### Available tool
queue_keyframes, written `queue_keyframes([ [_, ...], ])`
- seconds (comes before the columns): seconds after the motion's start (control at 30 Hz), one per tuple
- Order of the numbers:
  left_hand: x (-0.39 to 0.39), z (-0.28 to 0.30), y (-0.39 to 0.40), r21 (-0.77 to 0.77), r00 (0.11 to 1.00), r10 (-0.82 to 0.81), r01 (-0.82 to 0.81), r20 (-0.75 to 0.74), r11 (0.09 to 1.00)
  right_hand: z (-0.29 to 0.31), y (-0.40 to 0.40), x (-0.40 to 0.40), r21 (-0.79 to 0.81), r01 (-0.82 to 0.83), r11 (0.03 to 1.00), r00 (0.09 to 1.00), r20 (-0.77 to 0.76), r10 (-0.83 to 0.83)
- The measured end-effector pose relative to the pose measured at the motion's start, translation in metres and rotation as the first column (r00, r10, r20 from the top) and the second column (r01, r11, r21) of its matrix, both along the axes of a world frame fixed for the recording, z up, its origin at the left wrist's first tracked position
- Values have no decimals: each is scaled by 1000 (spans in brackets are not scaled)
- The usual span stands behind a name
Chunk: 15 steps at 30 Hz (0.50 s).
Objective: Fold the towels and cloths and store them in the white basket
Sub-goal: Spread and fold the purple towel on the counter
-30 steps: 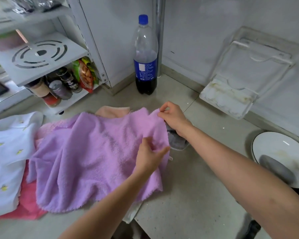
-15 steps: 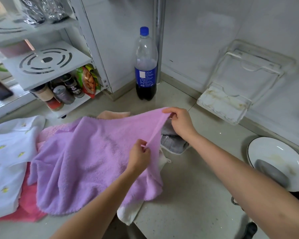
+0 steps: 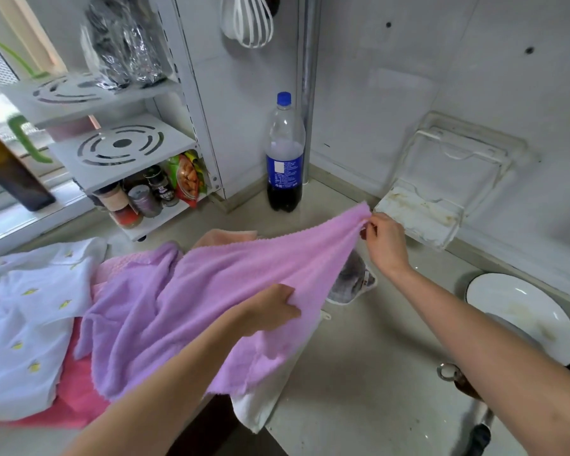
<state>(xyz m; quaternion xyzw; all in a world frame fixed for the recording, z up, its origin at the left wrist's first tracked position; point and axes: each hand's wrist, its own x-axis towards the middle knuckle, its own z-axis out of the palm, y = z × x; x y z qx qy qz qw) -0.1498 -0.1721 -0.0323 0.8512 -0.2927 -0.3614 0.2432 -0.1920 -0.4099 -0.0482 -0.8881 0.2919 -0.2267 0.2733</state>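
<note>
No towel folded or stored: both hands, left hand (image 3: pixel 270 311) and right hand (image 3: pixel 380 240), pinch the purple towel (image 3: pixel 185 311) taut; the basket is unseen.

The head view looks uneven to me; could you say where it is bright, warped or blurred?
Head view: daylight blows out the far left edge; wide-angle distortion bows the metal pipe and shelf rack; the purple towel and both hands are slightly soft.

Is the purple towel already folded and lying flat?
No, both hands, left and right, hold the purple towel up, stretched and unfolded.
</note>
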Motion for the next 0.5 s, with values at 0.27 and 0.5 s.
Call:
queue_keyframes([
  [0.27,-49,18,-48,-147,909,-183,137,-374,980,19,-16,-42,-33,73,997,997,15,-73],
  [0.5,-25,5,-3,-269,996,89,-84,8,960,26,37,-12,119,-150,982,989,14,149],
])
